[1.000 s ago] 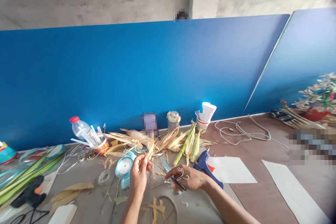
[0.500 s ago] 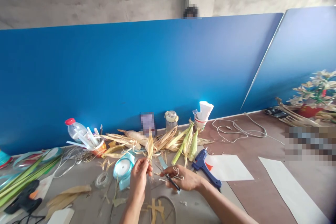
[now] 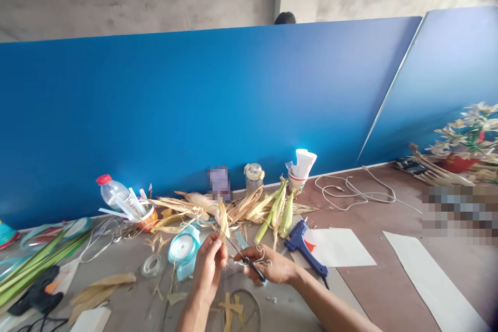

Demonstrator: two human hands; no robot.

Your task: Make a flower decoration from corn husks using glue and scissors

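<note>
My left hand (image 3: 210, 262) pinches a strip of dry corn husk (image 3: 223, 222), which stands up above the fingertips. Close beside it, my right hand (image 3: 268, 264) is closed on a pair of dark-handled scissors (image 3: 252, 268), their blades pointing up and left toward the husk. Thin white string (image 3: 263, 253) loops around the right fingers. Behind both hands lies a heap of dry corn husks (image 3: 194, 206), with greener husks (image 3: 287, 215) at its right. A roll of light-blue ribbon (image 3: 182, 250) rests left of my left hand.
A blue glue gun (image 3: 305, 249) lies to the right, by white paper (image 3: 346, 248). A black glue gun (image 3: 35, 293) is at the left, near green leaves (image 3: 42, 259). A bottle (image 3: 114, 192) and paper cup (image 3: 298, 181) stand before the blue partition (image 3: 194, 114).
The husk's top has tilted a little in my left hand. My right hand with the scissors has shifted only slightly, and the blades now point nearer the left fingers.
</note>
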